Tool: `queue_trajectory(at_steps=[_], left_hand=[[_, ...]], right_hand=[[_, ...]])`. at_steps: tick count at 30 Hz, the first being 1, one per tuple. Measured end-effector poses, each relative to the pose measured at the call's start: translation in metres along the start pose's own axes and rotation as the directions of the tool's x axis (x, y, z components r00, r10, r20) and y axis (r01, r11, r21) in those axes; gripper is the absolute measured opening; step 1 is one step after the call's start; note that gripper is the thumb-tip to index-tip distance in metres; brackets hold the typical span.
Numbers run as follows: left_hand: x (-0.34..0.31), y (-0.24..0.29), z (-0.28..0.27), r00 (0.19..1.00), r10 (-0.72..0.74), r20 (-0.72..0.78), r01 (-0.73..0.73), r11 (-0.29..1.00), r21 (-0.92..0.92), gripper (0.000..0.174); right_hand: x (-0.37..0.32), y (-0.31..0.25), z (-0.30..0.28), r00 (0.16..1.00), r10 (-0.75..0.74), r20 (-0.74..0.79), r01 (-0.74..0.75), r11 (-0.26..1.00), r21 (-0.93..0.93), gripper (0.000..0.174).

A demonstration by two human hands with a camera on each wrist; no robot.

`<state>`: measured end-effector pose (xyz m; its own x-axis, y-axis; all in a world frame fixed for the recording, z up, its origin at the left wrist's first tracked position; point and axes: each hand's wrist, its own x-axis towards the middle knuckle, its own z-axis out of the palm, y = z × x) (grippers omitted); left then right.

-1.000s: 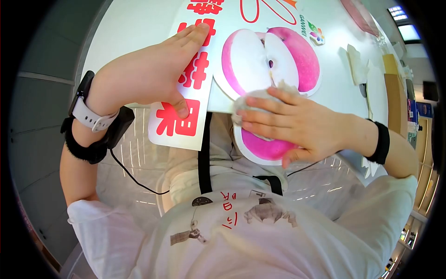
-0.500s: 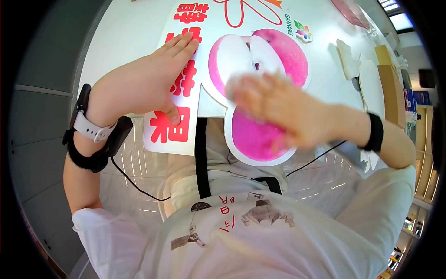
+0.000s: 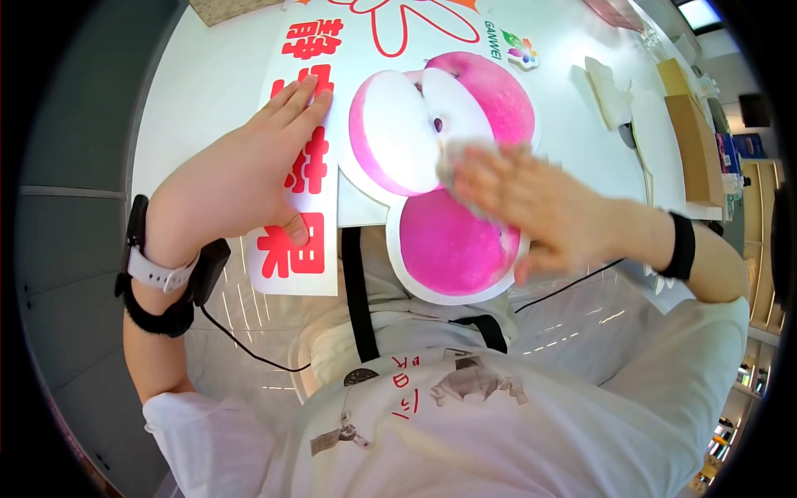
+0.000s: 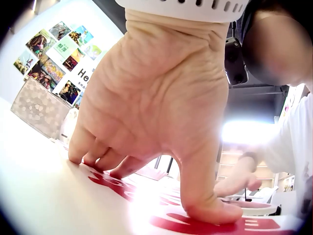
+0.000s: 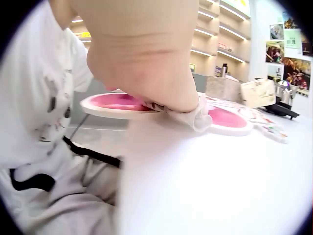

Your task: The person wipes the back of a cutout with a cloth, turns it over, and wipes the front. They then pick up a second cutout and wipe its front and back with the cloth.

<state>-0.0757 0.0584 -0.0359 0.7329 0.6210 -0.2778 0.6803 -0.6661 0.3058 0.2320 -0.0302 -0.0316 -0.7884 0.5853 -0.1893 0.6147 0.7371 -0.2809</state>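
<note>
A flat cut-out sign point(image 3: 328, 178) with red characters and pink apple pictures lies on the white table, its near parts jutting past the edge. My left hand point(image 3: 241, 170) presses on the strip of red characters; in the left wrist view the fingertips and thumb of the left hand point(image 4: 156, 98) touch the surface. Over the apple picture point(image 3: 448, 249), my right hand point(image 3: 540, 195), somewhat blurred, lies on a crumpled whitish cloth point(image 3: 458, 170) with fairly straight fingers. In the right wrist view the cloth point(image 5: 193, 117) sits beneath the right hand point(image 5: 146, 68), against the sign.
Crumpled white material point(image 3: 610, 91) lies on the table point(image 3: 573, 166) at the right, beside a brown cardboard box point(image 3: 693, 149). A patterned box point(image 3: 228, 8) stands at the far left, and a pink transparent item point(image 3: 614, 12) at the far right. Shelves point(image 5: 215, 39) rise behind.
The right hand has moved with the cloth across the apple pictures, up from the lower apple to where the apples meet. The sign sits further left and lower in view; the left hand still presses it.
</note>
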Motion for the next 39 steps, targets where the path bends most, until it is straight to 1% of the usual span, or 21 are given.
queue_trajectory(at_steps=[2, 3, 4, 6, 9, 10, 11, 12, 13, 16, 17, 20, 23, 26, 27, 29, 30, 33, 36, 38, 39], left_hand=[[0.001, 0.000, 0.000, 1.000, 0.009, 0.001, -0.009, 1.000, 0.029, 0.125], [0.001, -0.001, 0.000, 1.000, 0.004, 0.008, -0.004, 1.000, 0.015, 0.126], [0.001, -0.001, 0.000, 1.000, -0.004, 0.012, 0.004, 1.000, 0.002, 0.126], [0.000, 0.001, 0.000, 1.000, -0.008, 0.022, 0.008, 1.000, 0.002, 0.127], [0.003, -0.003, -0.003, 1.000, -0.020, 0.019, 0.019, 1.000, 0.012, 0.128], [0.003, -0.003, -0.003, 0.999, -0.032, 0.025, 0.032, 0.999, 0.005, 0.129], [0.003, -0.003, -0.003, 0.998, -0.045, 0.034, 0.045, 0.999, -0.003, 0.130], [0.004, -0.003, -0.004, 0.999, -0.046, 0.023, 0.046, 0.999, 0.004, 0.130], [0.005, -0.002, -0.004, 0.999, -0.045, 0.020, 0.045, 0.999, 0.012, 0.130], [0.005, 0.003, -0.002, 0.999, -0.040, 0.030, 0.039, 0.999, 0.036, 0.131], [0.004, 0.003, -0.002, 0.998, -0.044, 0.035, 0.043, 0.998, 0.042, 0.131], [0.004, -0.003, -0.001, 0.999, -0.043, 0.031, 0.042, 0.999, 0.029, 0.131], [0.003, 0.001, -0.003, 0.997, -0.065, 0.044, 0.064, 0.998, 0.010, 0.132], [0.006, -0.002, 0.000, 0.999, -0.024, 0.028, 0.023, 0.999, 0.044, 0.134], [0.006, 0.001, 0.000, 0.998, -0.040, 0.041, 0.038, 0.998, 0.046, 0.134], [0.007, 0.002, -0.002, 0.996, -0.072, 0.054, 0.069, 0.996, 0.051, 0.135], [0.006, 0.002, -0.002, 0.996, -0.074, 0.056, 0.071, 0.996, 0.050, 0.135], [0.006, 0.004, -0.002, 0.996, -0.082, 0.044, 0.081, 0.996, 0.031, 0.135], [0.005, 0.010, -0.002, 0.998, -0.064, 0.026, 0.061, 0.994, 0.092, 0.125], [0.006, 0.007, -0.002, 0.996, -0.082, 0.043, 0.080, 0.995, 0.063, 0.133], [0.006, 0.005, -0.003, 0.994, -0.091, 0.053, 0.088, 0.995, 0.052, 0.137]], right_hand=[[-0.011, -0.005, 0.003, 0.998, -0.034, 0.052, 0.031, 0.998, 0.060, 0.076], [-0.009, 0.004, 0.005, 0.999, 0.025, 0.038, -0.024, 0.999, -0.040, 0.074], [-0.004, 0.014, -0.001, 0.987, 0.157, 0.033, -0.158, 0.986, 0.055, 0.071], [0.002, 0.065, -0.002, 0.954, 0.280, -0.109, -0.268, 0.957, 0.113, 0.067], [-0.004, 0.079, 0.004, 0.956, 0.217, -0.198, -0.259, 0.940, -0.221, 0.062], [-0.004, 0.064, 0.002, 0.971, 0.188, -0.146, -0.215, 0.956, -0.197, 0.062], [-0.004, 0.038, 0.000, 0.983, 0.156, -0.093, -0.170, 0.971, -0.168, 0.061], [-0.004, 0.027, -0.004, 0.991, 0.121, -0.048, -0.127, 0.981, -0.147, 0.061], [-0.006, 0.030, -0.006, 0.991, 0.130, -0.020, -0.131, 0.968, -0.212, 0.066], [-0.005, 0.056, -0.001, 0.977, 0.180, -0.117, -0.206, 0.941, -0.270, 0.067], [-0.004, 0.056, -0.001, 0.974, 0.187, -0.128, -0.214, 0.948, -0.237, 0.064], [-0.007, 0.039, -0.005, 0.984, 0.168, -0.055, -0.175, 0.973, -0.151, 0.062], [-0.006, 0.043, -0.006, 0.990, 0.143, 0.005, -0.139, 0.973, -0.186, 0.062], [0.000, 0.085, 0.001, 0.973, 0.212, -0.094, -0.209, 0.977, 0.041, 0.061], [0.003, 0.091, -0.004, 0.966, 0.247, -0.079, -0.243, 0.968, 0.064, 0.062], [0.002, 0.092, 0.001, 0.955, 0.273, -0.115, -0.260, 0.959, 0.114, 0.064], [0.000, 0.089, 0.005, 0.950, 0.287, -0.124, -0.269, 0.953, 0.142, 0.065], [-0.025, 0.061, -0.001, 0.939, 0.341, -0.046, -0.332, 0.932, 0.143, 0.066], [-0.049, 0.019, 0.012, 0.947, 0.317, -0.049, -0.312, 0.946, 0.093, 0.070], [-0.050, -0.009, 0.018, 0.959, 0.278, -0.051, -0.264, 0.947, 0.183, 0.073], [-0.045, -0.023, 0.017, 0.948, 0.312, -0.053, -0.300, 0.938, 0.172, 0.076]])
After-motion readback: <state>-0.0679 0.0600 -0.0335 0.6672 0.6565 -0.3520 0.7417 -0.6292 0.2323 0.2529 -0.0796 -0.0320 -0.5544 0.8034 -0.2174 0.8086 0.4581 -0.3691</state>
